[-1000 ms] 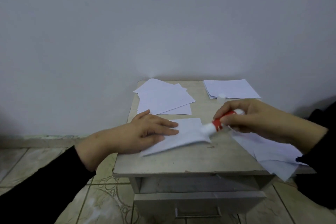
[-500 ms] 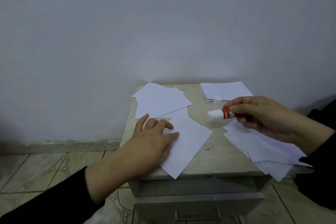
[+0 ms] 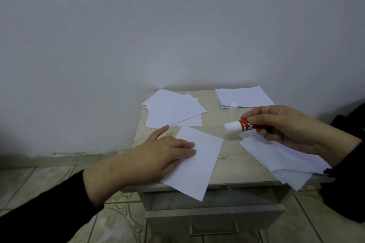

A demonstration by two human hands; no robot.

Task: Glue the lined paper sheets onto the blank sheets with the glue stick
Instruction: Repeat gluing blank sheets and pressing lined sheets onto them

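A: How is the left hand (image 3: 167, 150) placed?

B: It is laid flat, fingers (image 3: 185, 145) straight and together, on the near-left part of a white sheet (image 3: 199, 161). Nothing is gripped; the sheet is only pressed down. One corner of the sheet is seen past the front edge of the small cabinet (image 3: 233, 156).

A: And the right hand (image 3: 286, 124)?

B: A glue stick (image 3: 240, 126) is pinched between its thumb and curled fingers, with the white uncapped end pointed left, held above the cabinet top just right of the pressed sheet.

A: What is found around the fingers?

B: Lined sheets (image 3: 276, 154) are spread beneath the right hand. A loose pile of white sheets (image 3: 173, 108) lies beyond the left fingertips, and a neater stack (image 3: 243, 96) beyond the right fingers, with a small white cap (image 3: 233, 105) at its near edge.
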